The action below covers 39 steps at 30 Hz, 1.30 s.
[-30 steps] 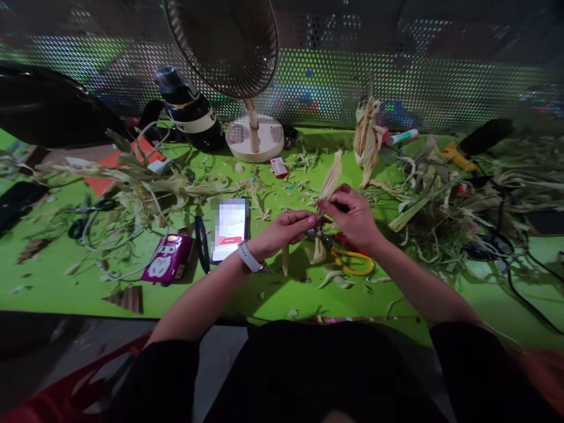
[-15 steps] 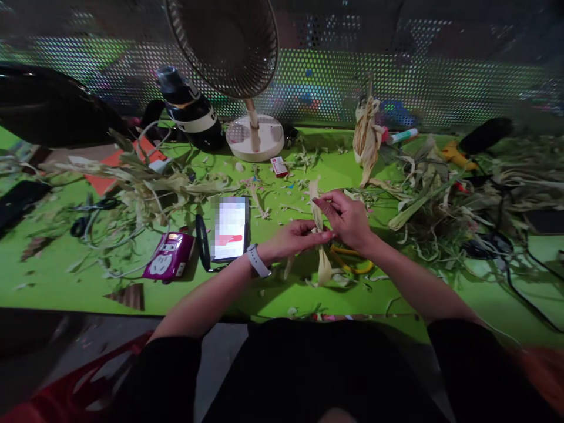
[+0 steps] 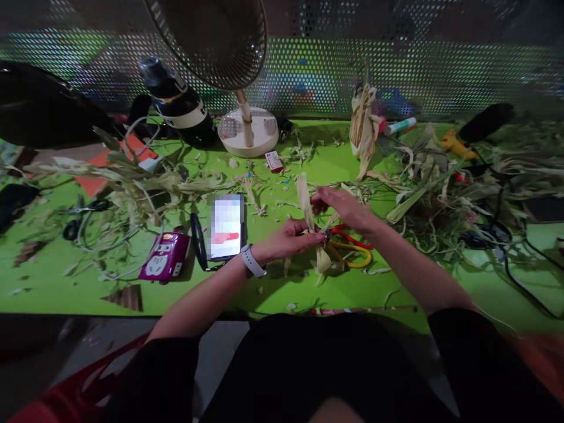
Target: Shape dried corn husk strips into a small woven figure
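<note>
My left hand (image 3: pixel 294 239), with a pale watch on its wrist, pinches the middle of a pale strip of dried husk (image 3: pixel 304 200). The husk stands up above my fingers, and its wider, rounded end hangs below them over the green table (image 3: pixel 273 294). My right hand (image 3: pixel 337 204) is just to the right of the husk's upper part, its fingers curled; whether they grip a strand is hard to make out. Pliers with red and yellow handles (image 3: pixel 359 258) lie under and beside my hands.
A phone (image 3: pixel 227 226), a black ring-shaped object and a purple power socket (image 3: pixel 165 257) lie left. Behind stand a fan (image 3: pixel 249 134), a black bottle (image 3: pixel 185 108) and a husk figure (image 3: pixel 363 132). Husk piles (image 3: pixel 432 188) and a yellow-black tool (image 3: pixel 458 144) are right.
My right hand has lifted slightly off the husk and turned, its fingers more curled. The husk's top leans more to the left. The red plier handle now shows. The view has shifted slightly.
</note>
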Motion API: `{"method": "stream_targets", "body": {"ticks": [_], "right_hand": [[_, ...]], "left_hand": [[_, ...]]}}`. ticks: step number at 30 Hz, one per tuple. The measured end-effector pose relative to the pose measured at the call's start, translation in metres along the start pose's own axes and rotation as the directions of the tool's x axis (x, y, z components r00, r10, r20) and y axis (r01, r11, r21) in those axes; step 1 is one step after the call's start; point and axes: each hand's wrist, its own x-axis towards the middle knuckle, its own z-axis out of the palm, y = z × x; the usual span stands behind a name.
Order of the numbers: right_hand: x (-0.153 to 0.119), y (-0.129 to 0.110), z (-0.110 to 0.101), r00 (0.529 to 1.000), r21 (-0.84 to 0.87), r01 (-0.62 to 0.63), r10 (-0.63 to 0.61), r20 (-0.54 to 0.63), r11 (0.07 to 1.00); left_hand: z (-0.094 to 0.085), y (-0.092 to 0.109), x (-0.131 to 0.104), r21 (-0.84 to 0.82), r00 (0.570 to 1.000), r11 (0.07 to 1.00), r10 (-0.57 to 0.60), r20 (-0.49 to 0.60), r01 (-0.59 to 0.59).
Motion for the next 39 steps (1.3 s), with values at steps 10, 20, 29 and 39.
{"method": "stream_targets", "body": {"ticks": [10, 20, 29, 39], "right_hand": [[-0.001, 0.001, 0.008, 0.987, -0.201, 0.129, -0.145, -0.069, 0.971], [-0.032, -0.028, 0.009, 0.962, -0.473, 0.167, -0.249, -0.116, 0.865], [-0.022, -0.001, 0.045, 0.993, 0.077, -0.06, 0.052, 0.108, 0.995], [-0.028, -0.009, 0.039, 0.966, 0.042, -0.029, 0.017, 0.259, 0.999]], "left_hand": [[0.004, -0.006, 0.004, -0.154, 0.969, 0.982, -0.073, 0.234, 0.112], [-0.009, -0.007, 0.016, -0.666, 0.943, 0.676, 0.143, -0.301, -0.316], [0.0, -0.012, 0.014, -0.599, 0.92, 0.716, 0.163, -0.355, -0.358], [-0.012, -0.001, 0.012, -0.639, 0.901, 0.661, 0.14, -0.41, -0.393]]}}
